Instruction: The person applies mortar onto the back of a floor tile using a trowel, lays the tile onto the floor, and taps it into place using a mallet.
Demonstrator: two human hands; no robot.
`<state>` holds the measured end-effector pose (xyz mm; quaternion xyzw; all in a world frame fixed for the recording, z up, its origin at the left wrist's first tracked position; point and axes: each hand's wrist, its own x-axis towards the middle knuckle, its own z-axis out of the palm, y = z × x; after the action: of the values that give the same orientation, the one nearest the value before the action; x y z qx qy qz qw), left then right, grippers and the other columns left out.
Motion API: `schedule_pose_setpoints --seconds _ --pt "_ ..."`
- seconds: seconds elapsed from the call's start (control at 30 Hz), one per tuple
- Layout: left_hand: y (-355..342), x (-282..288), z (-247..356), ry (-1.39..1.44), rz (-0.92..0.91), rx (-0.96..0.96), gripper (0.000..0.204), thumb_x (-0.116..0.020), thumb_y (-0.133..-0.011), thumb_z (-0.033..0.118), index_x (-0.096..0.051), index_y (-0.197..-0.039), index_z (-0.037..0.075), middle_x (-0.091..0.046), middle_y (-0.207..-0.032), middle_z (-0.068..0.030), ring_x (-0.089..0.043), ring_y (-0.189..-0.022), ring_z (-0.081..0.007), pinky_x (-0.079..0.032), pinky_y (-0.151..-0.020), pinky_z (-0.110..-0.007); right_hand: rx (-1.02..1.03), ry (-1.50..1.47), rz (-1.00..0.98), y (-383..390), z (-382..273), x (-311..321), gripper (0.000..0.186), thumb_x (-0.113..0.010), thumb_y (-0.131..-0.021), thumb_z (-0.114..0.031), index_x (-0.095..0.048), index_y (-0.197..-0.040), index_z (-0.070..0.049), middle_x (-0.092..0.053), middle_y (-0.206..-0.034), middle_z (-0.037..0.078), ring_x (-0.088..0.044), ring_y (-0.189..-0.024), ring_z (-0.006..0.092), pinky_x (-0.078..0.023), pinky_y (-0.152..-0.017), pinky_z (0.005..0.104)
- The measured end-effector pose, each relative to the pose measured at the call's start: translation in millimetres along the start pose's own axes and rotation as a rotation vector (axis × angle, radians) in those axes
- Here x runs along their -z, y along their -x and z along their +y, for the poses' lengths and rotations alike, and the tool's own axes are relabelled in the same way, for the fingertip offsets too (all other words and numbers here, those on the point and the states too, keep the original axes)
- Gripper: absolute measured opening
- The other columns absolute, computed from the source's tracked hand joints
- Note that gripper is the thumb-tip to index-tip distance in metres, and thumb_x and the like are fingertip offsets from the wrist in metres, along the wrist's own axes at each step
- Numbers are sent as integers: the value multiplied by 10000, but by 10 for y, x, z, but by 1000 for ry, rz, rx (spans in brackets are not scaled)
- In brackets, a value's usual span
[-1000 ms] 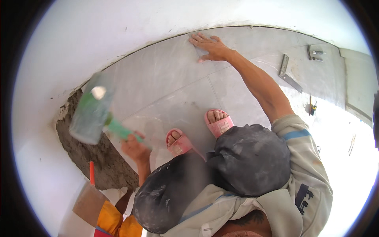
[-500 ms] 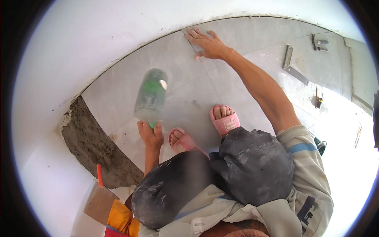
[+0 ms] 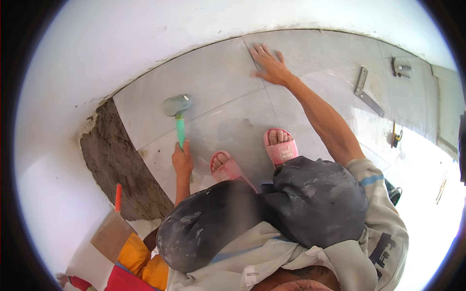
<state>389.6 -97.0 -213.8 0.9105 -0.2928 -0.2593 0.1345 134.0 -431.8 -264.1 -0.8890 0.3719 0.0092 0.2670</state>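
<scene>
My left hand (image 3: 182, 160) grips the green-handled grey mallet (image 3: 179, 116), right hand (image 3: 271, 66) splayed at one o'clock. Skewed blows could crack the rectangular grey tile (image 3: 208, 72).

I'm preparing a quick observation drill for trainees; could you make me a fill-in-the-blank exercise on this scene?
The ____ hand grips the mallet.
The sandals are ____ in color.
The metal square lies to the ____ of the right hand.

Missing words: left; pink; right.

The left hand (image 3: 182, 161) grips a mallet (image 3: 180, 116) (green-handled).
</scene>
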Motion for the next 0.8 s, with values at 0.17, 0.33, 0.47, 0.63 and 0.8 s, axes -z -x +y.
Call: schedule_pose_setpoints --seconds 0.17,0.33,0.47,0.63,0.8 --pt "207 201 172 -2 -45 -9 447 -473 -959 435 -549 -861 5 -601 -739 -235 -566 -729 -452 -419 -668 -507 40 40 -49 95 69 112 980 -783 -718 -428 -256 -1515 -209 -176 -1598 51 -103 -1482 264 -131 -1137 603" --pt "434 92 295 191 179 -346 382 -484 -955 385 -536 -803 38 -549 -723 -181 -487 -743 -395 -386 -712 -481 5 51 -62 96 13 151 978 -787 -717 -392 -253 -1516 -209 -176 -1598 47 -113 -1481 240 -145 -1138 594" --pt "177 -110 327 -56 188 -598 369 -499 -950 363 -532 -778 39 -506 -704 -147 -442 -721 -347 -367 -704 -452 -43 21 -68 127 -56 114 979 -793 -721 -346 -242 -1518 -206 -189 -1594 45 -125 -1479 232 -152 -1138 592" --pt "43 -93 615 -87 57 -439 356 -521 -938 360 -538 -772 46 -485 -664 -141 -409 -681 -330 -360 -700 -437 -58 37 -63 133 -82 120 987 -795 -720 -309 -227 -1523 -221 -180 -1596 17 -120 -1478 224 -149 -1150 592" --pt "38 -169 615 138 230 -716 381 -511 -943 385 -543 -772 46 -489 -610 -164 -415 -620 -340 -366 -701 -432 -36 41 -32 123 -63 116 968 -792 -727 -301 -241 -1516 -208 -195 -1591 25 -136 -1474 235 -175 -1128 614"
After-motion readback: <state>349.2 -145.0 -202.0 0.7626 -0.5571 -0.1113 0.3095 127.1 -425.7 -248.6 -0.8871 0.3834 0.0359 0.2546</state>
